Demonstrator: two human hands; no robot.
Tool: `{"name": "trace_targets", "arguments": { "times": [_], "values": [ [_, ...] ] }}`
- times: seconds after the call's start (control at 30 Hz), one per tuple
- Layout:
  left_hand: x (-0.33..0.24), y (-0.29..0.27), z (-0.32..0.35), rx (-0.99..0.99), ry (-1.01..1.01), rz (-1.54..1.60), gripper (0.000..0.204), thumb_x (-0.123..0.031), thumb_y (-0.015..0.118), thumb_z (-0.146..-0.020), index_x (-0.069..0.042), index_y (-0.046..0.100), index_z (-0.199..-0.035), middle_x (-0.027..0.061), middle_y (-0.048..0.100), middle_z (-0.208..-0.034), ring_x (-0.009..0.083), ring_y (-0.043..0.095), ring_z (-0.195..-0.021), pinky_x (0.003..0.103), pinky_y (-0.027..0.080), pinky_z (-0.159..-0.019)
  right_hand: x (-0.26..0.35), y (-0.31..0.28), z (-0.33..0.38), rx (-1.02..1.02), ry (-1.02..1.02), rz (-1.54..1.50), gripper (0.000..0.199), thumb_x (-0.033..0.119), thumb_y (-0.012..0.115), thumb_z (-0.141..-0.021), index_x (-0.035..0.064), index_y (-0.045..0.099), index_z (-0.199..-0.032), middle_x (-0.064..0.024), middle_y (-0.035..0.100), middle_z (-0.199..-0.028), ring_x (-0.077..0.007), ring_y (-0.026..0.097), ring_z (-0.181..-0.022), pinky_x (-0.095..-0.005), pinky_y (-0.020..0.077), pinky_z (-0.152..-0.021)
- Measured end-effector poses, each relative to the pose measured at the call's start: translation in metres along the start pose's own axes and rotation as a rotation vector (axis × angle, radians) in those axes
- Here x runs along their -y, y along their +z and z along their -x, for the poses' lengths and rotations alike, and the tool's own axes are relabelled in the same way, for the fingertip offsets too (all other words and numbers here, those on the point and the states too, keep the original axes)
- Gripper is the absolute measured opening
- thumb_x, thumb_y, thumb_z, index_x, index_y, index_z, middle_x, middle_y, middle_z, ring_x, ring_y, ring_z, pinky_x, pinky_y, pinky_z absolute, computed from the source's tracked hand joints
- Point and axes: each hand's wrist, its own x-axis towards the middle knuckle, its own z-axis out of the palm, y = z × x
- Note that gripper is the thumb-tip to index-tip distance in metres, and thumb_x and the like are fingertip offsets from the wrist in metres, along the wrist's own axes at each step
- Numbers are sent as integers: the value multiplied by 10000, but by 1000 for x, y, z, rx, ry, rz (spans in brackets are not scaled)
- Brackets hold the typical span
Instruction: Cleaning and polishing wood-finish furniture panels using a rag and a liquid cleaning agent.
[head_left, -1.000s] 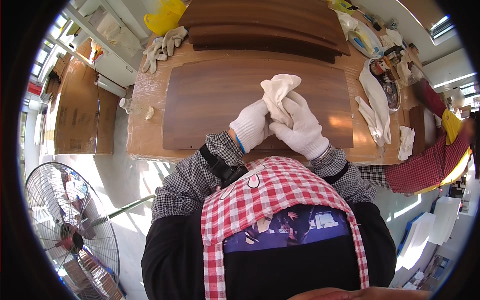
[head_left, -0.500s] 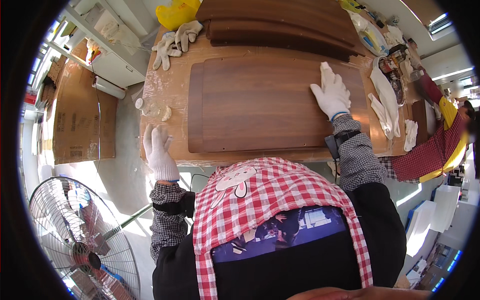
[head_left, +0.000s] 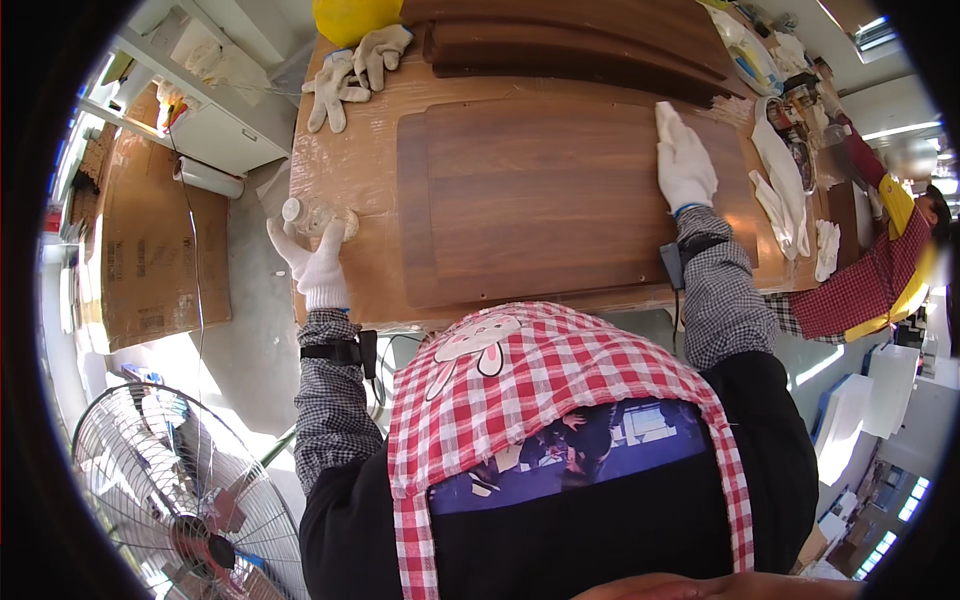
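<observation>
My left hand [head_left: 315,268], in a white knit glove, is at the table's left front, thumb and fingers spread apart. Just past its fingertips is a clear bottle [head_left: 322,216] with a white cap; whether the fingers touch it I cannot tell. Flat on the right part of a brown wood-grain panel [head_left: 540,200] rests my gloved right hand [head_left: 686,165], fingers straight and holding nothing. Beneath the panel is a cardboard-covered table [head_left: 370,130] wrapped in clear film. Both forearms wear checked sleeves with black straps.
More brown panels [head_left: 560,45] lie at the far side. Grey work gloves [head_left: 345,80] and a yellow bag [head_left: 352,18] sit far left. White gloves [head_left: 783,205] lie at the right, near another person [head_left: 875,275] in red check. A wire fan [head_left: 200,500] stands at lower left.
My left hand has moved forward toward the bottle, its fingers spreading. My right hand has straightened and shifted slightly right and away. The whole view has shifted a little.
</observation>
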Motion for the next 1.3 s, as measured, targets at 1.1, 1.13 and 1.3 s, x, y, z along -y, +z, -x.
{"name": "trace_targets", "arguments": {
  "times": [1.1, 1.13, 1.3],
  "values": [
    [-163, 146, 62, 1224, 476, -1174, 734, -502, 813, -798, -62, 666, -1367, 224, 780, -1160, 404, 760, -1085, 468, 604, -954, 110, -9, 124, 750, 686, -2180, 378, 313, 563, -1169, 76, 548, -1463, -67, 648, -943, -175, 607, -692, -320, 544, -586],
    [-164, 149, 63, 1242, 492, -1214, 723, -506, 806, -800, -62, 672, -1355, 221, 782, -1153, 400, 762, -1080, 470, 606, -947, 111, -10, 125, 742, 687, -2182, 391, 309, 566, -1168, 70, 540, -1477, -69, 651, -950, -176, 609, -694, -319, 545, -583],
    [-171, 157, 58, 1291, 535, -1364, 690, -513, 775, -812, -76, 686, -1338, 205, 793, -1121, 393, 771, -1046, 478, 612, -919, 117, -16, 131, 682, 733, -2032, 437, 289, 543, -1176, 32, 503, -1528, -92, 665, -994, -182, 618, -707, -321, 561, -595]
  ]
}}
